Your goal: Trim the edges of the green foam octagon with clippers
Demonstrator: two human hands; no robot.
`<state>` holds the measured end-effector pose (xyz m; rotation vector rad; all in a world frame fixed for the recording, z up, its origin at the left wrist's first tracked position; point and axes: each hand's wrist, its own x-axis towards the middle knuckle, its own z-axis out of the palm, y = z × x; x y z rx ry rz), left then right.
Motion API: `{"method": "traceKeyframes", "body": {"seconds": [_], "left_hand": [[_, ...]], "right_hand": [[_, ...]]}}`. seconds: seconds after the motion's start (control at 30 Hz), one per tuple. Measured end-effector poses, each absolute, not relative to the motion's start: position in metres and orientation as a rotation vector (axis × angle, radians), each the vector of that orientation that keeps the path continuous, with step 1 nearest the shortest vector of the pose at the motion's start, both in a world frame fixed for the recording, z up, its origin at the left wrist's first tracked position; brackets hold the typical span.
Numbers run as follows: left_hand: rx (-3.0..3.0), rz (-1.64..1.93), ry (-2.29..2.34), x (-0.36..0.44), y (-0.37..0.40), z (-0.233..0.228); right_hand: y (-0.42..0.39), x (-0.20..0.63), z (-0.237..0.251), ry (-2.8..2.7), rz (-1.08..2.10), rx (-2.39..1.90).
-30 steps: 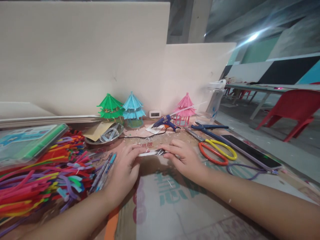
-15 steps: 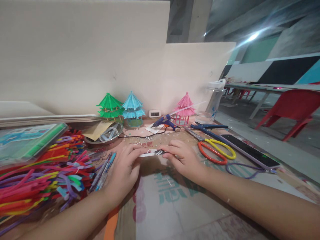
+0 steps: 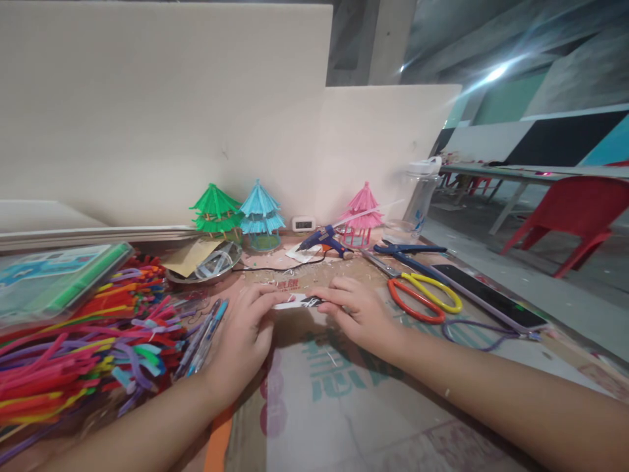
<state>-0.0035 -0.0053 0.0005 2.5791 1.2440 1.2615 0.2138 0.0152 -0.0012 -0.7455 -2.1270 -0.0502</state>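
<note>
A small flat white strip (image 3: 289, 302) lies between my two hands, just above the printed cardboard (image 3: 354, 406). Its left end is pinched by my left hand (image 3: 249, 324), thumb below and fingers above. At the other end, my right hand (image 3: 358, 314) is closed with thumb and fingertips around a small dark piece (image 3: 312, 302) with white marks, which lies against the strip. I cannot tell whether the dark piece is joined to the strip. The fingertips partly cover both.
Colourful pipe cleaners (image 3: 98, 341), pens (image 3: 206, 337) and a plastic case (image 3: 59, 282) crowd the left. Behind stand green (image 3: 216, 208), blue (image 3: 261, 213) and pink (image 3: 364, 210) pagoda models and a glue gun (image 3: 325, 241). Scissors (image 3: 417, 295), pliers (image 3: 407, 249) and a phone (image 3: 491, 298) lie right.
The right hand has shifted very slightly left along the strip. Otherwise both hands keep nearly the same pinch, and the objects around stay put.
</note>
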Motion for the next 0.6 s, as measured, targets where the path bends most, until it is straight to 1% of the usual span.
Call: {"method": "traceKeyframes", "body": {"seconds": [0.3,0.6], "left_hand": [[2.575,1.222,1.267,-0.0020,-0.0067,0.0019],[2.542,1.290,1.266,-0.0013,-0.0040,0.0016]], "right_hand": [[0.0155,0.2137,0.0007,-2.123,-0.089,-0.727],[0.0183,0.2135,-0.0052,-2.032,-0.013,-0.806]]}}
